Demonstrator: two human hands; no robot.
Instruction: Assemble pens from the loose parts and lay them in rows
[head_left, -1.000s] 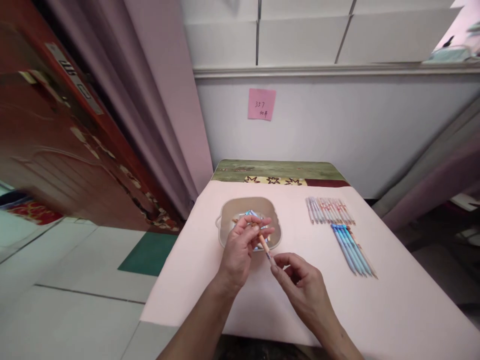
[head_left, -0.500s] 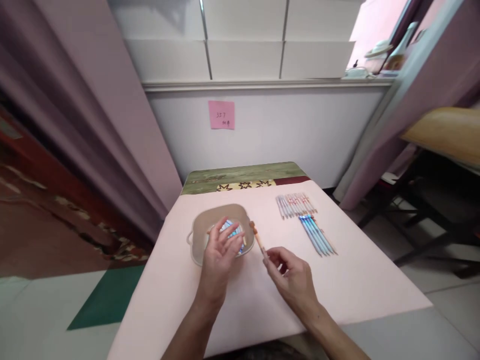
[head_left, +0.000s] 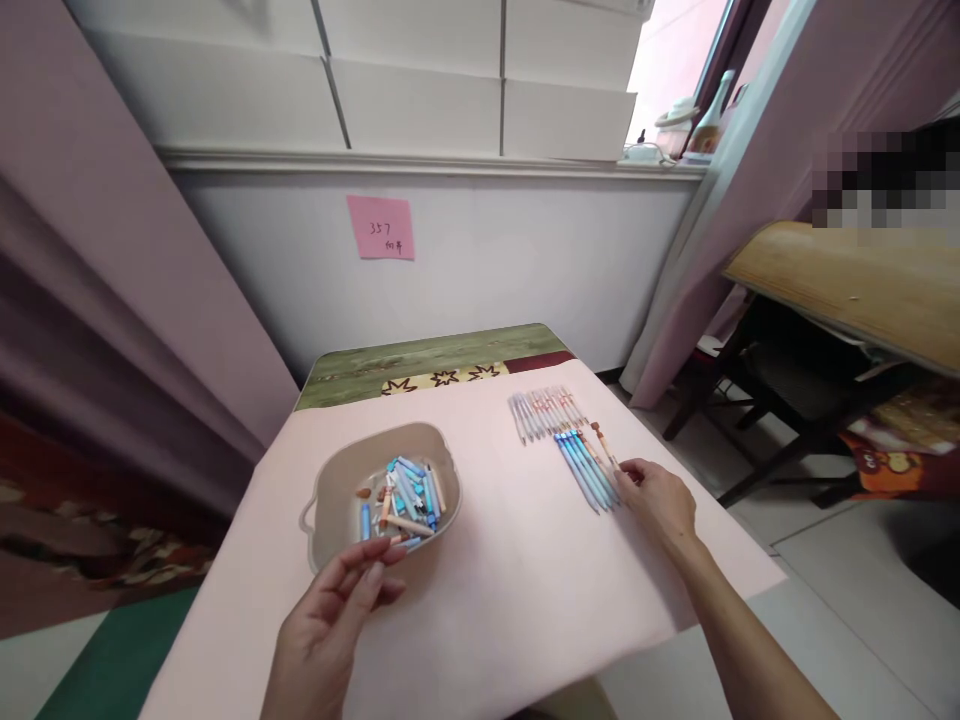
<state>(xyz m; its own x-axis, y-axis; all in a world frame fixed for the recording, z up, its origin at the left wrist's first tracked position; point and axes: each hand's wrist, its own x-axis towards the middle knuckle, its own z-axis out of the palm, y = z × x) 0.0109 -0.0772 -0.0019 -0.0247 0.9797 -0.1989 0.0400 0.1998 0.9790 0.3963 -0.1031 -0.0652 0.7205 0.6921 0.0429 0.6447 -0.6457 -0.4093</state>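
Observation:
My right hand [head_left: 656, 500] pinches the lower end of an orange-brown pen [head_left: 604, 445], at the right side of a row of blue pens [head_left: 585, 472]. Behind these lies another row of pale and pinkish pens [head_left: 546, 412]. My left hand [head_left: 337, 610] is at the near edge of a beige basin [head_left: 330, 480]. Its fingers are bent, with thumb and forefinger close; whether a small piece is between them is hard to tell. Inside the basin lie several loose blue, white and orange pen parts [head_left: 409, 490].
A pale pink cloth [head_left: 510, 580] covers most of the table, whose green patterned top [head_left: 420, 350] shows at the back. A pink note [head_left: 381, 228] is on the wall. At the right stand a wooden table [head_left: 862, 280] and a dark chair [head_left: 795, 385].
My right hand has carried the orange-brown pen rightward to the row of blue pens. My left hand has come back from over the basin toward its near edge. The view has turned right.

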